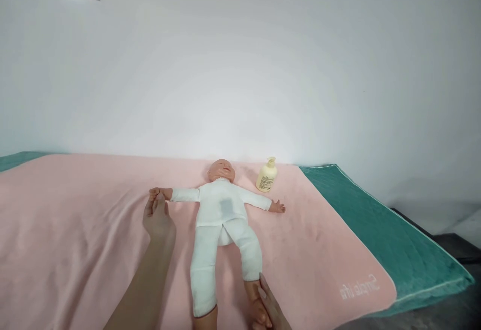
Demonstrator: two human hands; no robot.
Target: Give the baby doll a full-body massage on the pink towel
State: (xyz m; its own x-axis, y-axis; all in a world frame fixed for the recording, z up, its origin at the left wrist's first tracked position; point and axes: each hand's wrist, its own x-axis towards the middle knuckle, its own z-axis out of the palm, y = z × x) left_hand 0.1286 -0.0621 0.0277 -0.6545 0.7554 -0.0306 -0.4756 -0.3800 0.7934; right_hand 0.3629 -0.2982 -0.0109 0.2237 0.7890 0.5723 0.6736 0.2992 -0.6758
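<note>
A baby doll (pixel 208 204) with a white cloth body lies on its back, arms spread and head toward the wall. My left hand (pixel 160 217) is closed around the doll's hand on the left side. At the lower edge, my right hand (pixel 272 307) is wrapped against the doll's lower leg and foot on the right side; part of that hand is cut off by the frame. A pale yellow pump bottle (pixel 266 177) with dark printed text stands beside the doll's head, apart from both hands.
Beneath the doll spreads a pink blanket (pixel 311 250) with folds at the left and white lettering near its right corner. A green cover (pixel 379 229) shows under it. Behind rises a plain white wall (pixel 240 69). Something dark (pixel 456 246) sits beyond the right edge.
</note>
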